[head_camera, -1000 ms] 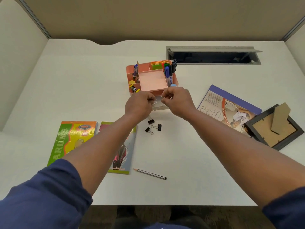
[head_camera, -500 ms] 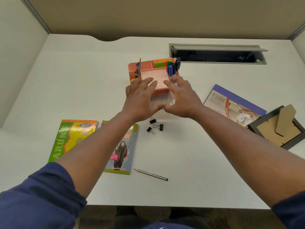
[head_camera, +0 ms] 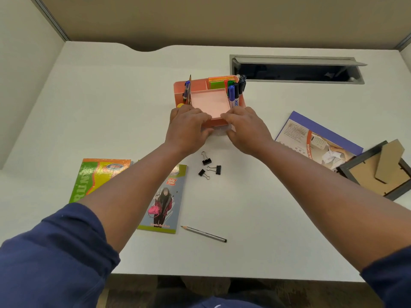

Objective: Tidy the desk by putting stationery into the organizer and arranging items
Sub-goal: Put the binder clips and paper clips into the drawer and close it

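A: What was being done, and how could it be done well?

B: The orange organizer [head_camera: 201,85] stood at the middle back of the surface [head_camera: 111,103]. Its near end was grasped from both sides: the left hand [head_camera: 188,130] was curled round the left corner, the right hand [head_camera: 245,128] round the right. A small clear box [head_camera: 219,131] lay between the thumbs, against the front wall; whether it was pinched or only touched could not be told. The step was judged to be the seating of that box at the organizer's front. It would be done best with even pressure from both sides, so that the organizer is not twisted or the upright markers [head_camera: 235,92] tipped.

A: And what was counted?

B: Three black binder clips [head_camera: 210,166] were seen loose just behind the wrists, close together. One pencil [head_camera: 203,234] lay near the front edge, well apart from the organizer. Two notebooks [head_camera: 164,198] were side by side under the left forearm. One calendar sheet [head_camera: 318,138] and one picture frame [head_camera: 375,172], face down, were at the right, the frame overlapping the sheet's corner. In the organizer, about four markers were counted, though they were crowded, along with a stack of coloured sticky notes [head_camera: 219,82], a pen and pencil in the left slot, and one empty middle tray.
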`<state>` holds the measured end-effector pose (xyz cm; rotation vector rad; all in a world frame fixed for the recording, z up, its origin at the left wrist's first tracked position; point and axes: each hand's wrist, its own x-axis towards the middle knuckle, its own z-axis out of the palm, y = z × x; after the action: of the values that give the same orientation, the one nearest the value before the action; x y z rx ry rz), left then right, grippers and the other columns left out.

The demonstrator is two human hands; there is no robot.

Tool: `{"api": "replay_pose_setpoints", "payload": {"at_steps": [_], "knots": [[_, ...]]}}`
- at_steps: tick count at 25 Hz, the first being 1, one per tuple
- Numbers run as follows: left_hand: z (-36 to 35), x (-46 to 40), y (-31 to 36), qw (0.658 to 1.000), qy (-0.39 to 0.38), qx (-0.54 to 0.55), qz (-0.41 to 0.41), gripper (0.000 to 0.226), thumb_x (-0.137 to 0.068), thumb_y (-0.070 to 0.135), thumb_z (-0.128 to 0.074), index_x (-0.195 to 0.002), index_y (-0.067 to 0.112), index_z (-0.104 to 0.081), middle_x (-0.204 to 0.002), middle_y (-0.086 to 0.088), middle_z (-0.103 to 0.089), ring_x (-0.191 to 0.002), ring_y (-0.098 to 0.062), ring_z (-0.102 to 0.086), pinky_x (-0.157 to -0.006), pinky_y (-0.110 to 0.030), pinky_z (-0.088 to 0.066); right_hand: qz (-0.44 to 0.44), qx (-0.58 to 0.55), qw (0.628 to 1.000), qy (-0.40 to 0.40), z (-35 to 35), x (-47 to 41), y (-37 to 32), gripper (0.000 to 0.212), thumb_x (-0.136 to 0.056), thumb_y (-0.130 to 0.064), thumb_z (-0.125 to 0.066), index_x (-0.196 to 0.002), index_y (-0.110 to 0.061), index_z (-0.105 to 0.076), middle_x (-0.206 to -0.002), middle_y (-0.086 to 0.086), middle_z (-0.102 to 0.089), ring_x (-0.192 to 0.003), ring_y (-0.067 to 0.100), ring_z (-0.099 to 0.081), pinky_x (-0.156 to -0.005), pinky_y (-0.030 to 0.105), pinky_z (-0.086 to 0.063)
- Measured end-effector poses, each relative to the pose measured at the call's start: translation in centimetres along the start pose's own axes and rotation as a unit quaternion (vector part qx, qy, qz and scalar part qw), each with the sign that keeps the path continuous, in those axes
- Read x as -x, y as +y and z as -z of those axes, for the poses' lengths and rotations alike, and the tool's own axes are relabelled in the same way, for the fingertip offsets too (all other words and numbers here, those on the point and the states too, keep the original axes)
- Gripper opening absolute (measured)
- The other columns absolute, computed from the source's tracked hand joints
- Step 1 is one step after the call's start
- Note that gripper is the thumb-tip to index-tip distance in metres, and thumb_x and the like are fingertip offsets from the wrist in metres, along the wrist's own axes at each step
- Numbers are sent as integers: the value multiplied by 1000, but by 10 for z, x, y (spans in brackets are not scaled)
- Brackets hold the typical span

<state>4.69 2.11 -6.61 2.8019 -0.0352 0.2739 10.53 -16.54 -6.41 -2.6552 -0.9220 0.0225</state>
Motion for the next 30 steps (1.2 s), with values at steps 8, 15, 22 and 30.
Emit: {"api": "replay_pose_setpoints", "payload": {"at_steps": [8, 15, 22, 30], "knots": [[-11, -17, -3, 998, 49, -28, -24, 14, -89, 13, -63, -85, 18, -76, -80, 2, -72, -78, -24, -61, -75, -32, -32, -4, -3, 994, 105, -17, -16, -2, 15, -95, -6, -60, -101, -10, -73, -100, 8, -69, -89, 28, -59, -66, 40, -55], [-15, -15, -4, 997, 56, -32, -33, 17, -90, 14, -61, -79, 18, -72, -74, 1, -69, -74, -24, -57, -73, -35, -37, 3, 15, 999, 44, -53, 24, -10, 27, -91, -11, -52, -116, -10, -63, -103, 10, -61, -85, 33, -59, -57, 36, -47], [-14, -14, -2, 997, 57, -31, -34, 13, -91, 17, -62, -84, 16, -73, -80, -2, -71, -78, -26, -60, -74, -33, -34, -80, 16, 985, -154, -52, 19, -21, 70, -96, -19, -43, -157, -31, -11, -101, 5, -57, -77, 23, -52, -56, 33, -35], [-16, -10, -1, 997, 67, -28, -22, 13, -90, 16, -64, -81, 16, -73, -77, -1, -70, -77, -26, -59, -74, -34, -34, -92, -22, 981, -169, -44, 57, -32, 66, -93, -16, -41, -152, -34, -19, -93, -1, -53, -79, 27, -50, -61, 35, -39]]}}
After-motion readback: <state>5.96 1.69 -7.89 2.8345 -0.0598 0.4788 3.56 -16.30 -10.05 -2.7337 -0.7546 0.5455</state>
